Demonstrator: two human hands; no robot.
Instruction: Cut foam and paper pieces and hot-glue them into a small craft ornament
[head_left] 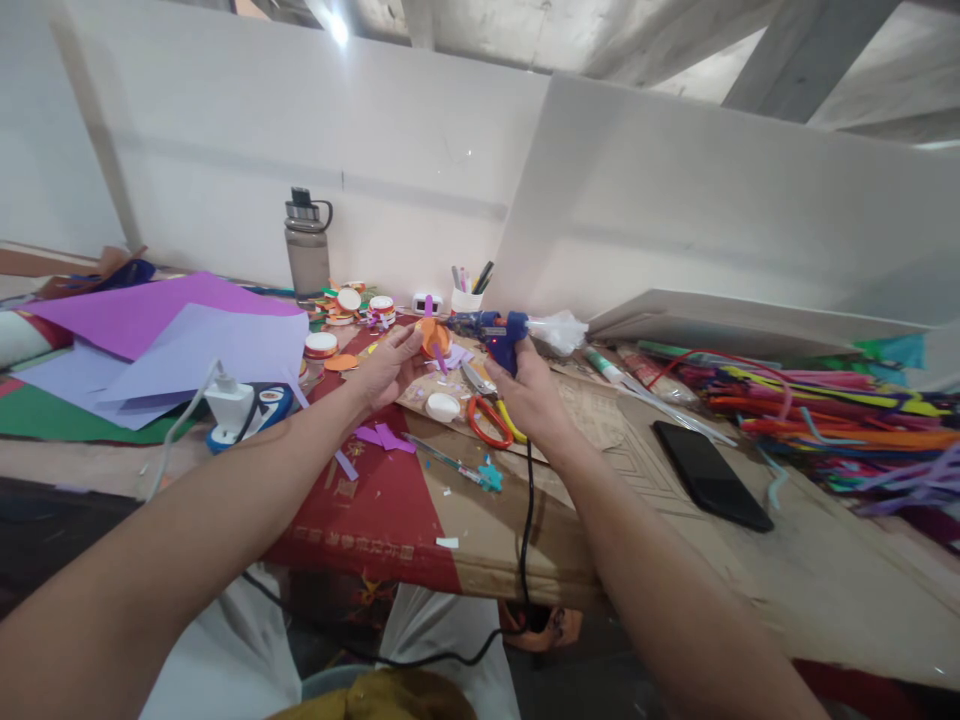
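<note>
My left hand is closed on a round orange piece with purple strips at its top and bottom, held up above the table. My right hand grips the handle of a blue glue gun. The gun's nozzle points left, right beside the orange piece; whether they touch I cannot tell. A black cord hangs down from the gun. Under the hands lie scissors with red and yellow handles and a white round lid. Purple paper scraps lie beneath my left hand.
Purple and lilac sheets and a white plug are at the left. A bottle and pen cup stand at the back. On the right are a black phone and colourful pipe cleaners. A pen lies near the front.
</note>
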